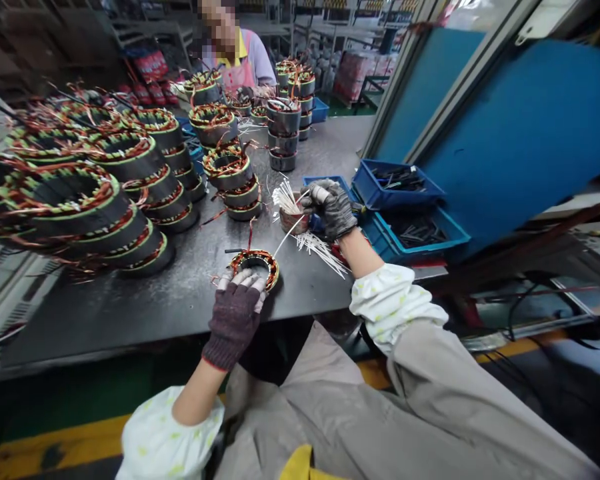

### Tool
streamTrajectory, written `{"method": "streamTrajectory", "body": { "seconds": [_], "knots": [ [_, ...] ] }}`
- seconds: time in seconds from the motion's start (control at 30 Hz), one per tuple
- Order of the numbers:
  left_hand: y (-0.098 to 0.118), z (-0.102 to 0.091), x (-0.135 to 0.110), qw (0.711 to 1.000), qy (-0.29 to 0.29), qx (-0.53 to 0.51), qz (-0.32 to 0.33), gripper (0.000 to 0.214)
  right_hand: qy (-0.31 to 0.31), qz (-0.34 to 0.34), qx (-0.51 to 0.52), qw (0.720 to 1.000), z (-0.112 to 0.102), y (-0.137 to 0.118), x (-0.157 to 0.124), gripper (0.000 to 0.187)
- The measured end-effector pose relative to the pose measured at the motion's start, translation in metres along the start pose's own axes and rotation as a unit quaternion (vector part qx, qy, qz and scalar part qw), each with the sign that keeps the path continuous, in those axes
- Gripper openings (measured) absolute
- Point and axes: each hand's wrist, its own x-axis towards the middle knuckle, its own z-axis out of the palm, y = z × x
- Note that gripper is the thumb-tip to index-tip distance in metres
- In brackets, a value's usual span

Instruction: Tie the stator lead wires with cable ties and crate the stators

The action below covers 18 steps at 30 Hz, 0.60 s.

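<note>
Cup (292, 223): reddish, on the table (180, 293), stuffed with upright white strips (283, 196).
Coil ring (254, 255): lies on the table, nearer the wearer than the cup and to its left, apart from it.
Left hand (237, 317): gloved, closed on the near side of the coil ring, fingers curled over its rim.
Right hand (331, 208): gloved, fingers bent, at the right edge of the cup; whether its fingertips pinch a strip, I cannot tell.
Long strip (287, 238): slants from the coil ring towards the cup; its upper end is unclear.
Done on this ring: seemingly partway, with one strip at the windings; any smaller ties are too small to count.
Left on this ring: the long strip juts out, so it looks unfinished.
Strips unused: those in the cup, plus loose strips (323, 253) just on its near side.
Stacked rings (75, 213): left of the cup, many; finished or waiting, I cannot tell.
Blue trays (420, 250): right of the cup, holding dark pieces.
Co-worker (240, 73): beyond the cup, hands among more rings.
</note>
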Motion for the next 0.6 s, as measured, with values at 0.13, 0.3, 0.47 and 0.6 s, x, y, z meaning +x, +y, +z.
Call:
{"method": "streamTrajectory", "body": {
  "seconds": [0.13,0.3,0.47,0.6],
  "knots": [
    [-0.003,0.001,0.008,0.999,-0.006,-0.017,-0.037,0.027,0.048,-0.067,0.133,0.988,-0.011,-0.031,-0.030,0.050],
    [-0.001,-0.002,0.018,0.994,-0.043,-0.044,-0.085,0.030,-0.152,0.017,0.013,0.988,0.018,-0.029,-0.084,0.035],
    [0.001,0.002,0.020,0.989,-0.052,-0.079,-0.114,0.032,-0.174,-0.017,-0.068,0.982,0.071,0.017,-0.095,0.044],
    [0.000,0.011,0.015,0.987,-0.037,-0.083,-0.133,0.026,-0.172,-0.032,-0.040,0.984,0.074,0.033,-0.098,0.048]
  ]
}}
